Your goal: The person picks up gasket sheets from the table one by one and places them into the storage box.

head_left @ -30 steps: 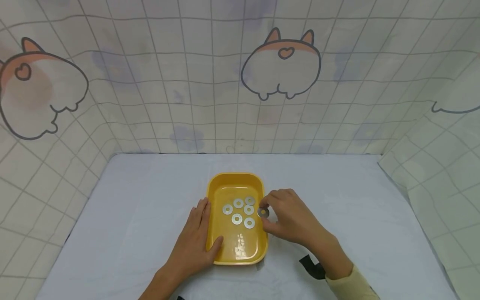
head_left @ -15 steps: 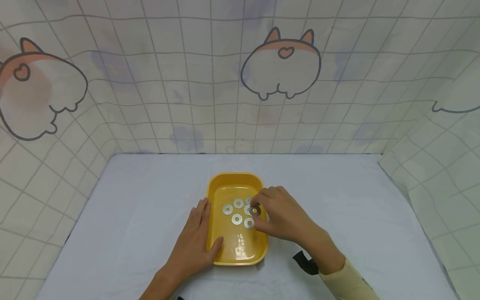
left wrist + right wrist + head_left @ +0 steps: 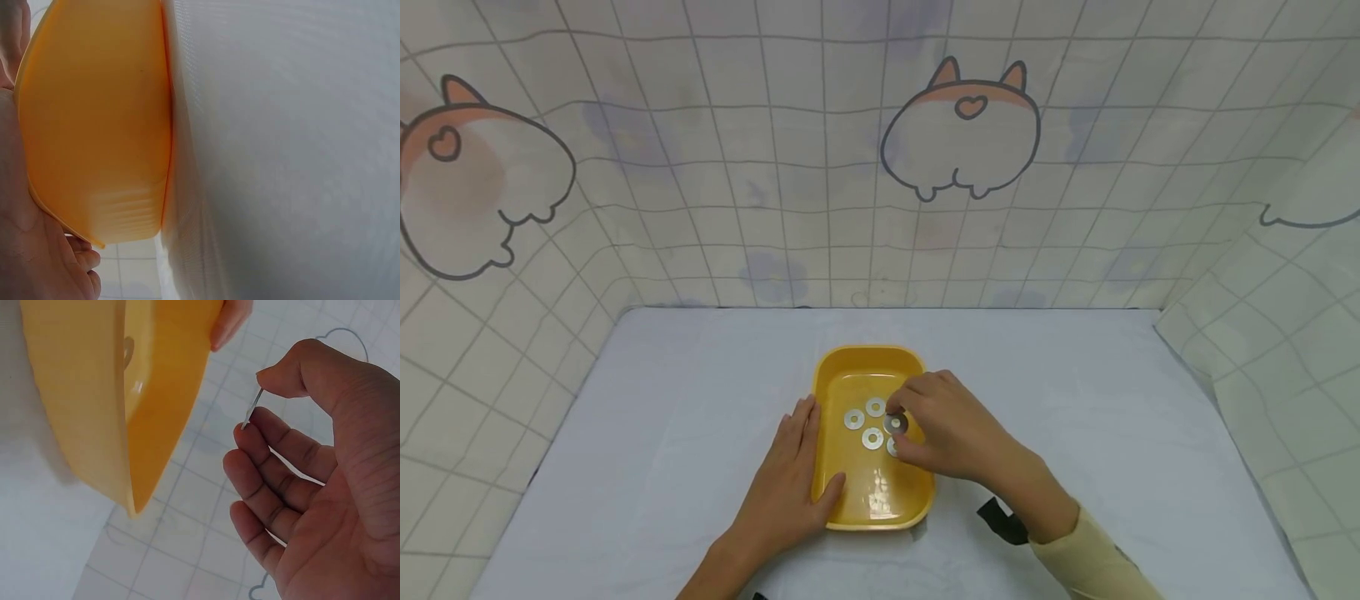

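Note:
In the head view a yellow tray (image 3: 857, 487) lies on the white-covered table, with several flat metal washers (image 3: 847, 419) spread on its floor. My left hand (image 3: 786, 483) rests along its left rim, fingers straight and thumb reaching over the edge inside. Above the tray's right half, my right hand (image 3: 951, 429) pinches one washer (image 3: 887, 426) between thumb and fingers. The right wrist view catches this held washer (image 3: 251, 410) edge-on, apart from the tray wall. Some washers in the tray are partly or wholly hidden behind the right hand.
A black strap (image 3: 1002, 522) hangs by the right wrist, near the light yellow sleeve (image 3: 1093, 554). White cloth covers the table (image 3: 700, 392). Behind it rises a grid-patterned curtain (image 3: 820, 167) with cartoon animals.
The right hand has moved left with the pinched washer, from the tray's right rim to over the washers inside. The left hand and the tray have stayed in place.

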Demonstrator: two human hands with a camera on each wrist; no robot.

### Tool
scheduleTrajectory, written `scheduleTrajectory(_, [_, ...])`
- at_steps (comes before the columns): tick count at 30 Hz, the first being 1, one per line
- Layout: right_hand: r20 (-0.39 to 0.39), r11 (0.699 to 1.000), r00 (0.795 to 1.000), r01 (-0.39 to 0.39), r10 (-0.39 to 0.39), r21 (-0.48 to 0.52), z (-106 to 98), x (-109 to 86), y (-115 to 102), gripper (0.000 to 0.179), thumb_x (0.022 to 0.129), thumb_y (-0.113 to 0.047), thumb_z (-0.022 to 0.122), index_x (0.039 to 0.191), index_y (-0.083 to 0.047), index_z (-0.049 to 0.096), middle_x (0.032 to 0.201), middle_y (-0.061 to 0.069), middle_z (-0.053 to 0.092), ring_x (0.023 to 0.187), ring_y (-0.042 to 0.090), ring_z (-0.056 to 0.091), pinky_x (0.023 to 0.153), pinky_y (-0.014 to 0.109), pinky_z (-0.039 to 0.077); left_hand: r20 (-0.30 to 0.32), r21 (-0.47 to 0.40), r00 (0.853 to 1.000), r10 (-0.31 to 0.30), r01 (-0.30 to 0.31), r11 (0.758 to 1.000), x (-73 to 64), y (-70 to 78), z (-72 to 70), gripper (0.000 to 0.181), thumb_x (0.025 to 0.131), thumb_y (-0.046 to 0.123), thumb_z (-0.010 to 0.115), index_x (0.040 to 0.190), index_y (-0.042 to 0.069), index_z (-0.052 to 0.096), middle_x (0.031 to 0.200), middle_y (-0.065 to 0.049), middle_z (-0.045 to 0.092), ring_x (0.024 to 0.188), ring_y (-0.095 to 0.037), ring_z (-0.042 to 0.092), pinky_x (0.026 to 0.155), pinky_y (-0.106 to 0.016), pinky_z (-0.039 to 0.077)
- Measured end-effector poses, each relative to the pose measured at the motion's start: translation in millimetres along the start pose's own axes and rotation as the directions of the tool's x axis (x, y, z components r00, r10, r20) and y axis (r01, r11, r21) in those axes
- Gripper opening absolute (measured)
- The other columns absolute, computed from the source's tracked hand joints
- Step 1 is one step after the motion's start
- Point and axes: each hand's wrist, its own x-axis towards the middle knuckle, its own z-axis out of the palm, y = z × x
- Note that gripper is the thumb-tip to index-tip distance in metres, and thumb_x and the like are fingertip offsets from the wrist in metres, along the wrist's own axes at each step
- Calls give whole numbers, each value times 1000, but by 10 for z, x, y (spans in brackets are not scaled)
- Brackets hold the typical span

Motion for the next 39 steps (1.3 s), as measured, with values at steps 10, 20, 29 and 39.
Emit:
scheduleTrajectory(10, [-10,998,998,60,-60,-31,50,29,-97,16,84,-21,78,98,-15,74,95,-4,72,94,15,66,95,36,54,6,-2,1000,0,0,1000,15,-8,-16,95,96,40,68,165,-6,23,177,-19,20,164,-35,25,133,-18,-11])
scheduleTrajectory(20, [50,998,997,55,-53,-25,128,31,-141,16,83,-21,78,98,-16,73,90,-7,66,93,14,62,91,33,53,3,-1,1000,5,-5,1000,17,-16,-13,95,96,40,68,165,-7,23,176,-20,21,164,-35,26,134,-20,-10])
scheduleTrajectory(29, [51,997,996,74,-72,-23,146,3,-171,16,83,-21,79,97,-17,72,89,-9,65,88,11,59,88,31,53,5,-6,1000,3,-3,1000,11,-6,-8,95,95,40,68,165,-7,23,175,-21,23,163,-36,27,133,-18,-11])
scheduleTrajectory(39, [108,998,993,54,-53,-12,131,-33,-161,41,88,-34,83,121,-12,73,115,-1,72,116,19,67,108,41,52,14,4,1000,-3,3,1000,5,-11,-9,95,95,40,68,165,-7,23,176,-20,21,164,-35,25,133,-19,-11])
